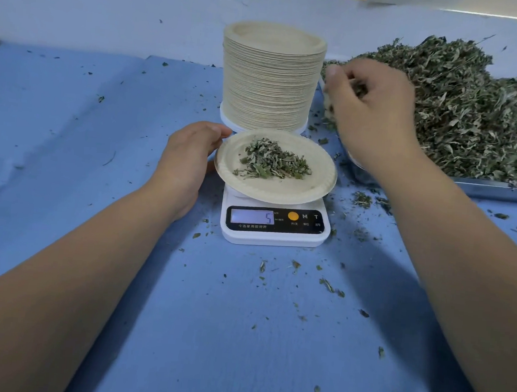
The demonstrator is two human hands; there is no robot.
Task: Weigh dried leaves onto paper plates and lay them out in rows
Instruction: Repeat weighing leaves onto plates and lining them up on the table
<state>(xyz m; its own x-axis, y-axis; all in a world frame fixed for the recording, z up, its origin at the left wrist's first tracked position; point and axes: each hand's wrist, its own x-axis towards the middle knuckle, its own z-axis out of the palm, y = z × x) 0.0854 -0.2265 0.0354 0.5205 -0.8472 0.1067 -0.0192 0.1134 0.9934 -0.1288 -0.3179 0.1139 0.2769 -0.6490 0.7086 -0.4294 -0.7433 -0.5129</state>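
Plate (pixel 253 189) on the scale (pixel 274 228), dead centre of the blue cloth (pixel 99 158), and it sits a touch tilted, its left rim higher. A small mound of leaves (pixel 272 163) lies in the middle of it. The display shows a 5.

Left hand (pixel 188 162) is at the plate's left rim, thumb laid on the edge and gripping it; the other fingers are tucked out of sight beneath.

Right hand (pixel 372 109) is over to the right and farther back, at the near-left edge of the big pile (pixel 474 113). Its fingers are curled in tight round a tuft (pixel 360 91) of leaf, bits of green showing between them.

That pile fills a metal tray (pixel 499 190) on the right, heaped well above the rim. Just behind the scale stands a tall stack (pixel 271 79) of plates, on a white base. The stack is just left of the right hand, apart from it.

Crumbs (pixel 327 284) of leaf are scattered over the cloth, thickest near and right of the scale.
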